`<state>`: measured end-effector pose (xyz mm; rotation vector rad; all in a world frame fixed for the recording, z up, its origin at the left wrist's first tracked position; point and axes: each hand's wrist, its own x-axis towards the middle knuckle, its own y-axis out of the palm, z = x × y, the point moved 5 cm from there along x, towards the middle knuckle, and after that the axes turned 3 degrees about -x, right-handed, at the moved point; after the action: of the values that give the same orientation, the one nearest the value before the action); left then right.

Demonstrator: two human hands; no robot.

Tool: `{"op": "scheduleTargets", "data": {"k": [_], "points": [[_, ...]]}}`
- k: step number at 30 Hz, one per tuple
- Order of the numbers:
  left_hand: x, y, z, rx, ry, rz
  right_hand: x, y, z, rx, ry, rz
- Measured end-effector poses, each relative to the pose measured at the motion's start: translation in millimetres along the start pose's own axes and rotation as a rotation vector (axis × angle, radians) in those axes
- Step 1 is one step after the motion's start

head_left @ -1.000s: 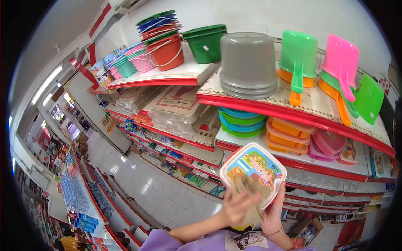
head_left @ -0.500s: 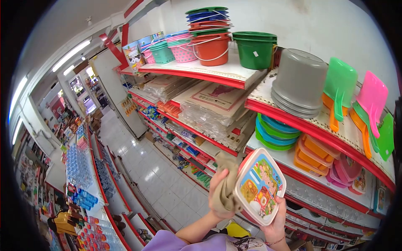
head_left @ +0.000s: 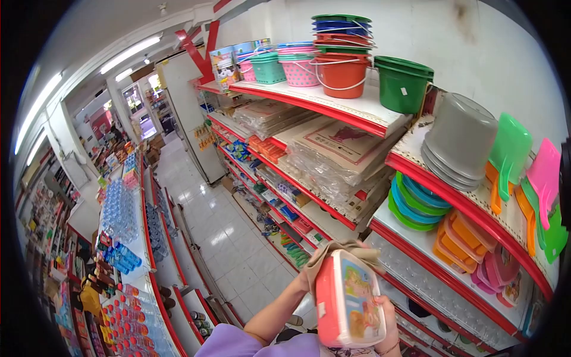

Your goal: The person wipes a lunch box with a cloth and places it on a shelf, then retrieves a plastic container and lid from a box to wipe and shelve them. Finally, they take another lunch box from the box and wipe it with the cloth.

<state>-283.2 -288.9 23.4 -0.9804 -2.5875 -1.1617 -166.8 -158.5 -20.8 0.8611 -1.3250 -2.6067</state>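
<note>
A pink food box (head_left: 325, 309) with a white-rimmed, picture-printed lid is held up in front of my body, tilted so that its side shows. My right hand (head_left: 389, 324) grips its right edge with the fingers wrapped round. A brown-grey cloth (head_left: 318, 262) lies over the far left edge and top of the box. My left hand (head_left: 310, 278) is behind the box, closed on the cloth and pressing it to the box; most of its fingers are hidden.
Right shelves hold stacked orange boxes (head_left: 461, 241), blue and green bowls (head_left: 416, 202), grey tubs (head_left: 458, 140), dustpans (head_left: 511, 143) and buckets (head_left: 342, 74). Bottles (head_left: 119, 208) line the left shelf. A tiled aisle (head_left: 223, 238) runs between.
The box has turned, now showing its pink side, and sits lower in view. The cloth and my left hand have moved from its left side to its top left edge. The view has shifted.
</note>
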Motion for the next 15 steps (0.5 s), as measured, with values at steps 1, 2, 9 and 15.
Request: {"op": "scheduleTargets", "data": {"k": [1,2,9,15], "points": [[-8.4,-2.1,1.2,0.033,-0.016,-0.053,3.8,-2.5,-2.3,-0.017,0.028,-0.036],[-16.9,-4.2,2.4,0.064,-0.033,-0.106,31.9,-47.0,-16.7,0.101,0.099,0.052],[-33.9,-4.0,-4.8,0.154,0.132,-0.331,36.7,-20.6,4.1,-0.32,-0.413,0.045],[-53.8,-21.7,-6.8,0.432,0.111,-0.615,-12.6,37.5,41.8,-0.651,-0.915,0.141]]}}
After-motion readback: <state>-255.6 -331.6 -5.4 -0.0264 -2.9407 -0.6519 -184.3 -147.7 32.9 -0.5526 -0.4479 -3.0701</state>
